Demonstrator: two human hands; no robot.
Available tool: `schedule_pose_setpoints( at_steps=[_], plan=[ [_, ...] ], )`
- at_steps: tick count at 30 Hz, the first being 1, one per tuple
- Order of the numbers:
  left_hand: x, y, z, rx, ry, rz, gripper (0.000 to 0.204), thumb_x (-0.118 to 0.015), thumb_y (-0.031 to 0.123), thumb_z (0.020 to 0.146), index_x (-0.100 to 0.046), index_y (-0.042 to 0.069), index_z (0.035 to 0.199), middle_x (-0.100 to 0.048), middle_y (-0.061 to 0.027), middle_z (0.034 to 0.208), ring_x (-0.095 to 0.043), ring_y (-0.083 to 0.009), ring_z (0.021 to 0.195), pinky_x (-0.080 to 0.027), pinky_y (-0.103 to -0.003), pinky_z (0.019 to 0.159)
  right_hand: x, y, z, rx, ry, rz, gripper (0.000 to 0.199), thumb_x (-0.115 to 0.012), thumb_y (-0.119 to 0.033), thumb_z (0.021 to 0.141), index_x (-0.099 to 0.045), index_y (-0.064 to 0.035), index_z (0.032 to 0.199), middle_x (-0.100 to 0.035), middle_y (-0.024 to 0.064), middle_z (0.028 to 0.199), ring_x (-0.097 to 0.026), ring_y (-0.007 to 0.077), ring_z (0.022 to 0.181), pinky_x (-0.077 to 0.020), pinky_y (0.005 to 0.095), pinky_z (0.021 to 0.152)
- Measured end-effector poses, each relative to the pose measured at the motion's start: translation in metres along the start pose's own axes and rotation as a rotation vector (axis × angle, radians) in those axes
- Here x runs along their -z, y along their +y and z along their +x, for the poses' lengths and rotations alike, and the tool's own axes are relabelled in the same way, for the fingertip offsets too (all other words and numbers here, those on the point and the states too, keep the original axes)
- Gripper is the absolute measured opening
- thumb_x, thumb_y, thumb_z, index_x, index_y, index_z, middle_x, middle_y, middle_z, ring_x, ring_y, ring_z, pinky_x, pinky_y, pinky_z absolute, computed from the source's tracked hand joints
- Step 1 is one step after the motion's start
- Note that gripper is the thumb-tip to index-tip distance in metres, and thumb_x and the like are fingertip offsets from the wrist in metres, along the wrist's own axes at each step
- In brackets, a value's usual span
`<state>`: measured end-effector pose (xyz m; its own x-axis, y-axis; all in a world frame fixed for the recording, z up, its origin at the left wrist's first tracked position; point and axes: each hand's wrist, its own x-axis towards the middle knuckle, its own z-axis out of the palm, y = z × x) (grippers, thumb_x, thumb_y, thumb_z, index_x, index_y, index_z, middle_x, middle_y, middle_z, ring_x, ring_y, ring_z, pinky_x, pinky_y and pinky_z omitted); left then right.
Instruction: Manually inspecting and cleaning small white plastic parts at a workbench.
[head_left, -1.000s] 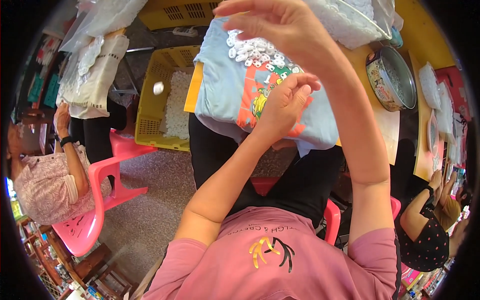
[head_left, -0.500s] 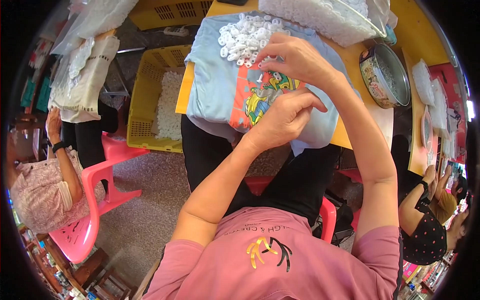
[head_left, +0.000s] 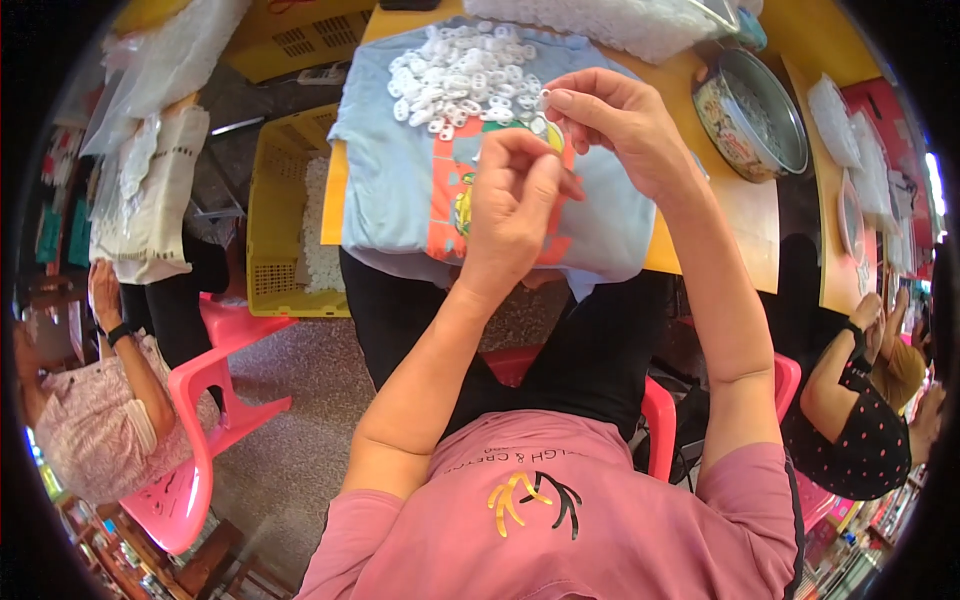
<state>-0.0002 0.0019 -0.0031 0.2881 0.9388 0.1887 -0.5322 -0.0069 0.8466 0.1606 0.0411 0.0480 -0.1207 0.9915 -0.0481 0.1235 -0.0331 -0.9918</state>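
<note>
A heap of small white plastic pieces (head_left: 460, 78), oval with holes, lies on a light blue cloth (head_left: 385, 190) with a printed coloured picture. My right hand (head_left: 625, 125), just right of the heap, pinches a small white plastic piece (head_left: 546, 95) between thumb and index finger. My left hand (head_left: 515, 205) is held over the printed part, palm turned inward, with thumb and fingers drawn together. Whatever it may hold is hidden by its fingers. The two hands are close together but apart.
A round tin (head_left: 750, 115) of small parts stands right of the cloth on the yellow table (head_left: 735, 225). Behind the heap is a clear container of white pieces (head_left: 620, 25). A yellow crate (head_left: 262, 285) stands at left, near a pink chair (head_left: 190, 430) with a seated person.
My left hand has risen from the cloth's near part and turned upward. My right hand has drawn back from the heap's edge, and a white piece now shows at its fingertips. The view has shifted slightly.
</note>
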Motion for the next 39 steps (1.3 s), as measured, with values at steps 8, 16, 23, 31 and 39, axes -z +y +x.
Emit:
schedule_pose_setpoints(
  at_steps=[8, 16, 23, 31, 39],
  plan=[
    [-0.004, -0.006, 0.004, -0.021, 0.082, 0.136, 0.019, -0.062, 0.008, 0.096, -0.051, 0.003, 0.111, -0.060, -0.0038, 0.094, -0.061, -0.0091, 0.081, -0.050, -0.022, 0.071, -0.012, 0.015, -0.049, -0.182, 0.118, 0.569, 0.018, -0.068, -0.020, 0.092, -0.067, -0.0045, 0.102, -0.066, -0.0009, 0.085, -0.054, 0.0045, 0.065, -0.0443, 0.0206, 0.057],
    [-0.005, -0.005, 0.002, -0.016, 0.086, 0.235, 0.014, -0.063, 0.009, 0.096, -0.055, 0.003, 0.106, -0.062, -0.0019, 0.093, -0.060, -0.0063, 0.079, -0.049, -0.020, 0.069, -0.020, 0.021, -0.057, -0.117, 0.177, 0.529, 0.017, -0.069, -0.019, 0.092, -0.067, -0.0047, 0.103, -0.064, -0.0010, 0.085, -0.055, 0.0042, 0.066, -0.0448, 0.0188, 0.056],
    [-0.010, -0.009, 0.000, -0.168, 0.094, 0.400, 0.010, -0.063, 0.000, 0.093, -0.058, 0.002, 0.101, -0.061, -0.0025, 0.098, -0.061, -0.0081, 0.080, -0.050, -0.021, 0.069, -0.025, 0.022, -0.064, -0.033, 0.229, 0.503, 0.025, -0.068, -0.016, 0.093, -0.066, -0.0015, 0.113, -0.067, 0.0013, 0.091, -0.059, 0.0053, 0.075, -0.0499, 0.0207, 0.062],
    [-0.013, -0.004, -0.001, -0.120, 0.039, 0.358, 0.011, -0.064, 0.001, 0.093, -0.059, 0.002, 0.103, -0.061, -0.0029, 0.099, -0.062, -0.0089, 0.080, -0.051, -0.022, 0.071, -0.022, 0.021, -0.070, 0.032, 0.286, 0.268, 0.023, -0.065, -0.013, 0.094, -0.067, 0.0007, 0.113, -0.068, 0.0023, 0.093, -0.059, 0.0060, 0.077, -0.0506, 0.0221, 0.065],
    [-0.004, 0.006, 0.003, 0.109, -0.139, 0.231, 0.010, -0.062, 0.007, 0.096, -0.060, 0.000, 0.102, -0.063, -0.0023, 0.095, -0.062, -0.0085, 0.080, -0.050, -0.022, 0.070, -0.007, 0.023, -0.081, 0.107, 0.183, 0.296, 0.025, -0.067, -0.007, 0.092, -0.063, 0.0022, 0.115, -0.066, 0.0047, 0.096, -0.060, 0.0092, 0.076, -0.0510, 0.0229, 0.067]
  ],
)
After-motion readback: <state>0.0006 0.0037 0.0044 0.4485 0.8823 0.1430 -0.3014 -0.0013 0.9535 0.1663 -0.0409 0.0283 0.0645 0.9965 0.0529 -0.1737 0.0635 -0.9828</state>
